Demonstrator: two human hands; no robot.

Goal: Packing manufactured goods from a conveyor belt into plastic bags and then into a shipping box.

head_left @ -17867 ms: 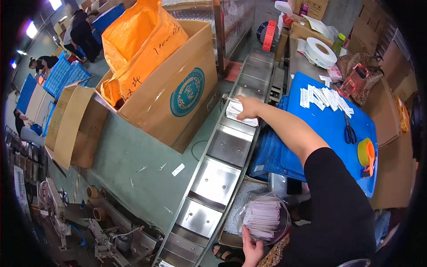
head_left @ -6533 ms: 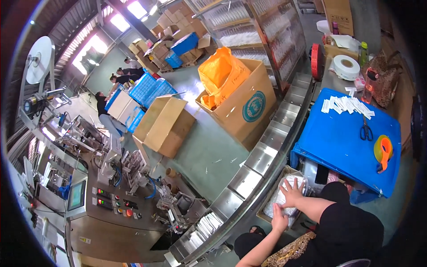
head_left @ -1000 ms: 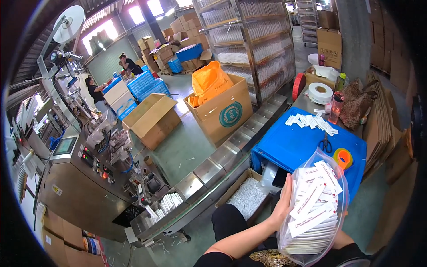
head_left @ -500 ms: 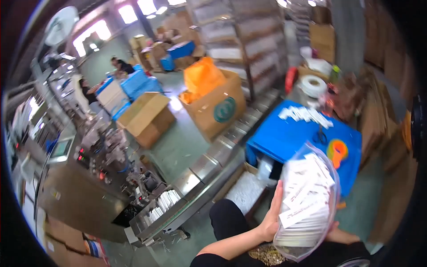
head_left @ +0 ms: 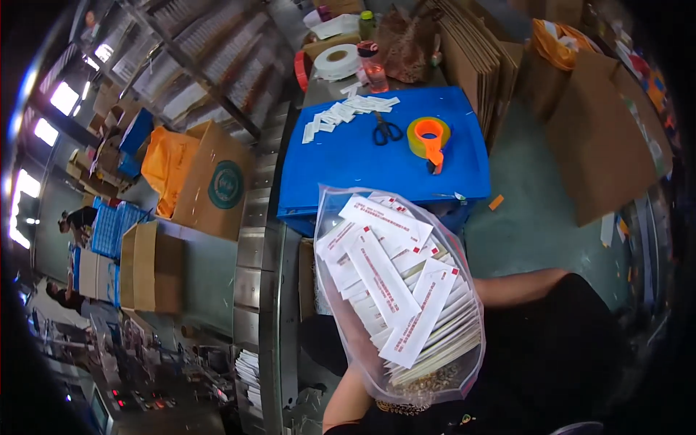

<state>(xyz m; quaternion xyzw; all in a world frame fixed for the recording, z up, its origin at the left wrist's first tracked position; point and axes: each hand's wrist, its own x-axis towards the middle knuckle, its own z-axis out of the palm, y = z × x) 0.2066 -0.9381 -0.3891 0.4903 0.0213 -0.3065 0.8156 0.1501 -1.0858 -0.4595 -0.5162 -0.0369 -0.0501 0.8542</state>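
Observation:
A clear plastic bag (head_left: 335, 290) packed with slim white paper packets (head_left: 380, 279) is held up in front of me. Some packets lie loose on top with red print, and the rest stand in a tight stack. My left hand (head_left: 351, 391) grips the bag from below on its left side; its fingers are largely behind the plastic. From the right, my right forearm (head_left: 523, 288) reaches in to the bag, and the hand itself is hidden behind it. Just beyond is a blue table (head_left: 341, 170) with scattered white packets (head_left: 344, 114), black scissors (head_left: 387, 131) and an orange tape dispenser (head_left: 433, 141).
A metal conveyor (head_left: 254, 290) runs along the left, with white packets (head_left: 248, 373) on its near end. Cartons (head_left: 156, 268) and machinery stand beyond it. Behind the table are a white roll (head_left: 338, 62) and bottles. Flat cardboard (head_left: 464, 54) leans at the right. Two people sit far left.
My view has swung right, so the blue table is now straight ahead. The bag has come to the middle of the view, its printed packets facing me more plainly. Both hands stay at the bag.

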